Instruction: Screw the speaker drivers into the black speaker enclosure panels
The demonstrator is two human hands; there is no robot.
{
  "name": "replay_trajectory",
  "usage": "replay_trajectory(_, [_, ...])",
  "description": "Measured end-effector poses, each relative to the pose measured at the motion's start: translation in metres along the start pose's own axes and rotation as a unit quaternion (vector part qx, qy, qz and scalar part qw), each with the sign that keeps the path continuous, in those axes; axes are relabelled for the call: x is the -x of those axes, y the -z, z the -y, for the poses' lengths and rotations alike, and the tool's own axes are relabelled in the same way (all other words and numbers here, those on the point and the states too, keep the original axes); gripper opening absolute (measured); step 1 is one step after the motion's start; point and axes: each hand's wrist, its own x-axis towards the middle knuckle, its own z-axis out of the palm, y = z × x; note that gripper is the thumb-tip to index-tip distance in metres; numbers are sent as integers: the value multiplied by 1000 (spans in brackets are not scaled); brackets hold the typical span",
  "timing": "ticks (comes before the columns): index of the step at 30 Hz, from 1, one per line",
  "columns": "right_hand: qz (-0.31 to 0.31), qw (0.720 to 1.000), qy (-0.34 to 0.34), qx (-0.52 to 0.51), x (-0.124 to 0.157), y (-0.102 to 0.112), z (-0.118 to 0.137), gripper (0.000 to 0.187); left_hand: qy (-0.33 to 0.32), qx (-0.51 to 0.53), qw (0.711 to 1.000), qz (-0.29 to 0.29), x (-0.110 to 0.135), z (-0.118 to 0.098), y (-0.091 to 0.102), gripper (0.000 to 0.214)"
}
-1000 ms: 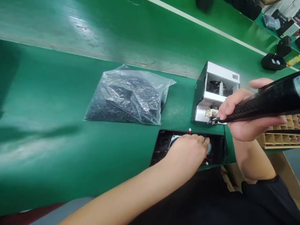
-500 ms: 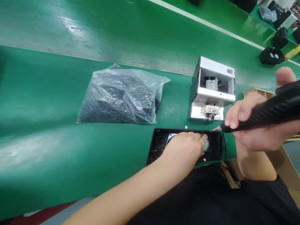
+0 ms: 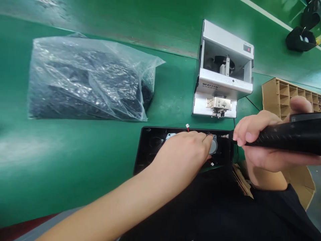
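A black plastic housing (image 3: 147, 140) lies at the near edge of the green bench, with a round metal speaker (image 3: 214, 146) seated in it. My left hand (image 3: 187, 150) rests on the speaker, fingers curled over it and pressing it down. My right hand (image 3: 263, 144) is wrapped round a black electric screwdriver (image 3: 286, 137). Its bit points left and sits at the speaker's right rim, just beyond my left fingertips. Red wires with small white connectors stick out above and below my left hand.
A grey screw feeder box (image 3: 223, 72) stands just behind the housing. A clear plastic bag of black parts (image 3: 85, 80) lies to the left. A cardboard divider tray (image 3: 288, 93) is at the right. Black parts (image 3: 299, 38) sit on the far conveyor.
My right hand brought the screwdriver from the screw feeder down to the speaker's right rim. My head moved closer, so everything looks bigger. My left hand stayed on the speaker.
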Motion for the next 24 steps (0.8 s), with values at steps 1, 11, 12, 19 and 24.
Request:
replay_trajectory(1, [-3, 1000, 5, 6, 1, 0, -4, 55, -6, -2, 1000, -5, 0, 1, 0, 15])
replay_trajectory(11, [11, 999, -11, -41, -2, -3, -21, 61, -38, -28, 997, -54, 4, 8, -13, 30])
replay_trajectory(12, [10, 999, -9, -52, -2, -3, -21, 61, -38, -25, 997, -58, 4, 8, -14, 30])
replay_trajectory(19, [10, 999, -28, -17, 1, -6, -24, 66, -29, -32, 998, -49, 5, 7, -12, 33])
replay_trajectory(24, [38, 998, -33, -46, 0, -6, -21, 58, -31, -27, 998, -39, 3, 5, -8, 37])
